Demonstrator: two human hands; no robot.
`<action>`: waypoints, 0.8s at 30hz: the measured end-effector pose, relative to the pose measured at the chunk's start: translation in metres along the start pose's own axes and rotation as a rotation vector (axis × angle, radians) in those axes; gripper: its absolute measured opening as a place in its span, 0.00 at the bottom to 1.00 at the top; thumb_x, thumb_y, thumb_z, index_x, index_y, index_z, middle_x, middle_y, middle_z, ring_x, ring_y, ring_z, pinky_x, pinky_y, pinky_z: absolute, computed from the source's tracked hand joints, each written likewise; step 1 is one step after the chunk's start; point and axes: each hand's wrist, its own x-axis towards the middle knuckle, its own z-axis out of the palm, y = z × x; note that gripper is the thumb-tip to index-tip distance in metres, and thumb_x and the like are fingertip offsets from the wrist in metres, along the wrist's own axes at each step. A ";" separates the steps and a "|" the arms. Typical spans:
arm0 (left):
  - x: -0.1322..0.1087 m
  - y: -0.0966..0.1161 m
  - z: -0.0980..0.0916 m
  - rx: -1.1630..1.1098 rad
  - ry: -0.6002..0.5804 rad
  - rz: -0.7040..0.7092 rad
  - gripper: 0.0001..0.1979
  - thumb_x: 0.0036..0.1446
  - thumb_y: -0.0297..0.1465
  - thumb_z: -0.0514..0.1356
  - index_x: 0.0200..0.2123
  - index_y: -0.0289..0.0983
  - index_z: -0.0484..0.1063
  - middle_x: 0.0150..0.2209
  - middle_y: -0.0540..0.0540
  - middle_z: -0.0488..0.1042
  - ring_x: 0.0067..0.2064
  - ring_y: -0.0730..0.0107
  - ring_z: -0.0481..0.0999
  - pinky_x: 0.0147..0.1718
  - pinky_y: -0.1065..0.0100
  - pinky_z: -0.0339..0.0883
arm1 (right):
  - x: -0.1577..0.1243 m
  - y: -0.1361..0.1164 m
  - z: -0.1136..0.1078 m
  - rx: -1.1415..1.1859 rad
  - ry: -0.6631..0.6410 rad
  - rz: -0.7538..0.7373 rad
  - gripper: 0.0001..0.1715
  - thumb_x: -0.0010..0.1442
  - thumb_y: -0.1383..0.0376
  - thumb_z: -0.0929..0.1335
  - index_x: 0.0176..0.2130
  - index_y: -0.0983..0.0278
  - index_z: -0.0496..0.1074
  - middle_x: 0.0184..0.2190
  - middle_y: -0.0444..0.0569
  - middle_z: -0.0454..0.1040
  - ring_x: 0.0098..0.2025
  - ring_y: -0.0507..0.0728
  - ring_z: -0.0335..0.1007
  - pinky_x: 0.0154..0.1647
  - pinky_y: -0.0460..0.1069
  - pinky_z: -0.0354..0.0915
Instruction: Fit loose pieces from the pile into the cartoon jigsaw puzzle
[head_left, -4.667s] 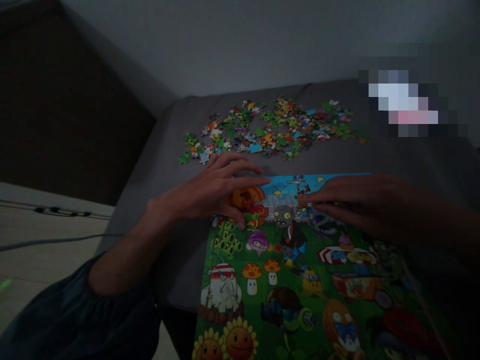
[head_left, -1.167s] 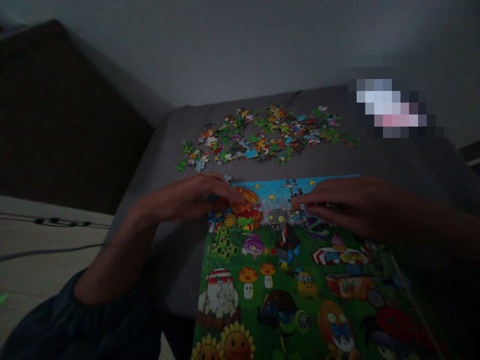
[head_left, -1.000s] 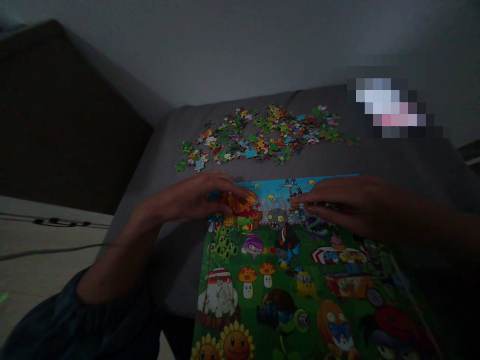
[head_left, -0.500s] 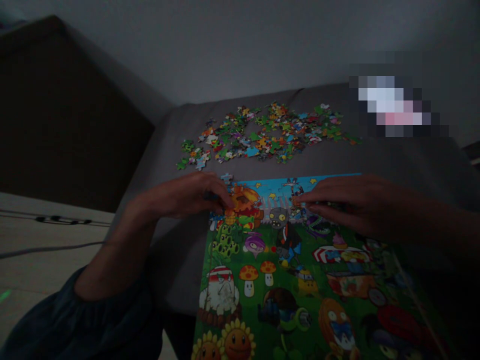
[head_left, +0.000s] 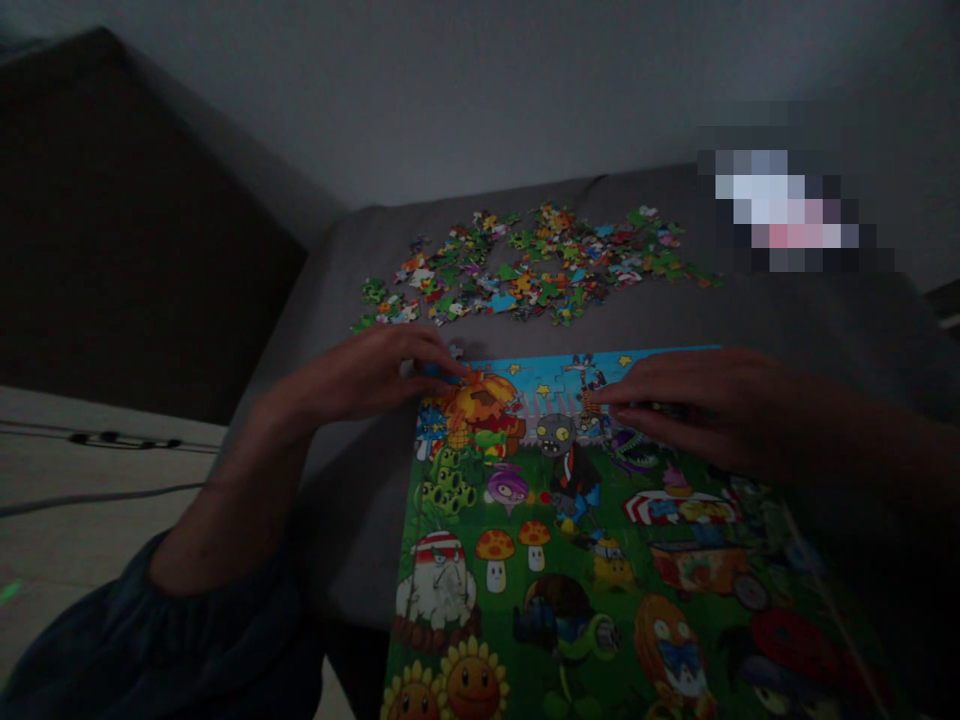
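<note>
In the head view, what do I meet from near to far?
Yellow sunflowers printed on the colourful jigsaw puzzle, orange-capped printed mushrooms, bare left hand and right hand roughly level, spread of loose multicoloured pieces, grey wall.

The near edge of the puzzle (head_left: 517, 570) is cut off by the picture's bottom, and its right side is too dark to make out. The left hand (head_left: 360, 375) covers the puzzle's far left corner; whether it grips anything cannot be determined. The right hand (head_left: 697, 405) hides part of the far right area, its forearm cut off. Beyond the puzzle, loose pieces (head_left: 529, 288) overlap, most prints too small to read; farther right, pixelation (head_left: 780, 205) conceals content. Left of the puzzle, a dark panel (head_left: 135, 230) is cut off.
</note>
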 end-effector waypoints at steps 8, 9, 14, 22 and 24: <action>0.006 -0.013 0.008 0.091 0.044 -0.003 0.13 0.72 0.37 0.60 0.50 0.45 0.85 0.48 0.45 0.81 0.48 0.64 0.80 0.51 0.65 0.72 | 0.003 -0.002 -0.002 -0.019 -0.007 -0.010 0.17 0.73 0.66 0.65 0.53 0.59 0.82 0.44 0.51 0.87 0.40 0.58 0.84 0.38 0.52 0.75; 0.005 -0.014 0.007 0.089 0.034 -0.001 0.13 0.72 0.37 0.60 0.51 0.46 0.85 0.49 0.45 0.81 0.49 0.64 0.80 0.52 0.64 0.71 | 0.003 -0.002 -0.003 -0.023 -0.009 -0.011 0.17 0.73 0.66 0.65 0.53 0.59 0.82 0.44 0.51 0.87 0.40 0.58 0.85 0.38 0.52 0.75; -0.001 -0.013 0.003 0.068 -0.049 0.042 0.13 0.73 0.39 0.61 0.55 0.52 0.83 0.53 0.46 0.77 0.51 0.65 0.78 0.57 0.64 0.70 | 0.000 0.000 0.000 0.000 0.005 0.001 0.17 0.73 0.64 0.65 0.53 0.59 0.82 0.44 0.52 0.87 0.41 0.59 0.84 0.41 0.53 0.76; -0.003 -0.009 0.003 0.045 -0.057 -0.004 0.12 0.71 0.39 0.63 0.53 0.47 0.82 0.56 0.44 0.74 0.57 0.60 0.76 0.64 0.58 0.67 | -0.001 0.000 0.001 0.005 0.002 0.015 0.17 0.73 0.64 0.65 0.53 0.58 0.82 0.45 0.51 0.87 0.43 0.60 0.85 0.41 0.53 0.75; -0.003 -0.009 0.003 0.055 -0.069 -0.028 0.13 0.71 0.41 0.63 0.53 0.45 0.81 0.57 0.43 0.73 0.58 0.58 0.75 0.64 0.56 0.68 | -0.001 0.000 0.001 -0.003 -0.005 0.005 0.17 0.73 0.65 0.65 0.53 0.59 0.82 0.45 0.51 0.87 0.43 0.59 0.85 0.40 0.53 0.75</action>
